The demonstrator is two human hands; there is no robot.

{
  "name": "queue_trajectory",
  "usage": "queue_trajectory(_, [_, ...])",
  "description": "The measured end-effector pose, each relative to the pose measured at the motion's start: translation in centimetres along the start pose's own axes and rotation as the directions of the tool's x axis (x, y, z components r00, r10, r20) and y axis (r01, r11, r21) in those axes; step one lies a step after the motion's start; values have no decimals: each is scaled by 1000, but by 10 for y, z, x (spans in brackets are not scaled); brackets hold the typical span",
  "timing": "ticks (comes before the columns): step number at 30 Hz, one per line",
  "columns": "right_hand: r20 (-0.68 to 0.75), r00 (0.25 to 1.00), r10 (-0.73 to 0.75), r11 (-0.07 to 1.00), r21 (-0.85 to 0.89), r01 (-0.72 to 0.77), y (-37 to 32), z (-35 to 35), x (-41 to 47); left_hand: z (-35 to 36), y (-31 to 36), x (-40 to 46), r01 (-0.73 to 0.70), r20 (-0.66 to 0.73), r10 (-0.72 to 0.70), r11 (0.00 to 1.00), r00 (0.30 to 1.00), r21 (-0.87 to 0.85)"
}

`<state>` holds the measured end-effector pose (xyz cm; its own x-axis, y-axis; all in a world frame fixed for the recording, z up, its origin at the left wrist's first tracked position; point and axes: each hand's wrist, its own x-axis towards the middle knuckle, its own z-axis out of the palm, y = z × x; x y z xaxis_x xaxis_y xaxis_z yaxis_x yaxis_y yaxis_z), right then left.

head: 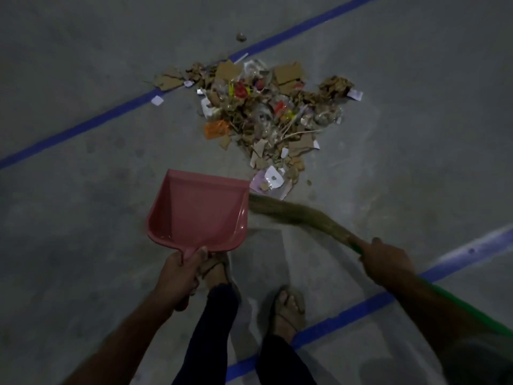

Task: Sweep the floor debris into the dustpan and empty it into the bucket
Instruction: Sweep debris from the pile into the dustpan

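Observation:
A heap of debris (258, 112), made of torn cardboard, paper scraps, plastic wrap and coloured bits, lies on the grey floor ahead of me. My left hand (180, 276) grips the handle of a pink dustpan (198, 208), which is held just short of the heap with nothing visible inside. My right hand (385, 262) grips the green handle of a grass broom (294, 211). Its bristles reach left to the dustpan's right edge, below the heap's near tip. No bucket is in view.
Blue tape lines (111, 116) cross the concrete floor, one behind the heap and one (361, 304) near my feet. My two sandalled feet (288, 307) stand below the dustpan. A small stray clump (241, 37) lies beyond the far line.

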<state>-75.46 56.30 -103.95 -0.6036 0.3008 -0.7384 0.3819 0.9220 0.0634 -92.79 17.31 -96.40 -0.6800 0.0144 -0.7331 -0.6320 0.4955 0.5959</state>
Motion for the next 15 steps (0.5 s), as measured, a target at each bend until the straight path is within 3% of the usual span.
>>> queue_trajectory(8, [-259,966,16,986,163,27,-29,-66,48,-39,32,63,-1,30,1,1000,1000,-2])
queue_trajectory(11, [-253,967,-1,972,226,61,-45,-78,25,-66,53,68,9,-19,-9,1000,1000,-21])
queue_trajectory(15, [-135,989,-63,977,195,89,-75,-86,-5,-110,79,84,51,-20,-51,998,998,-33])
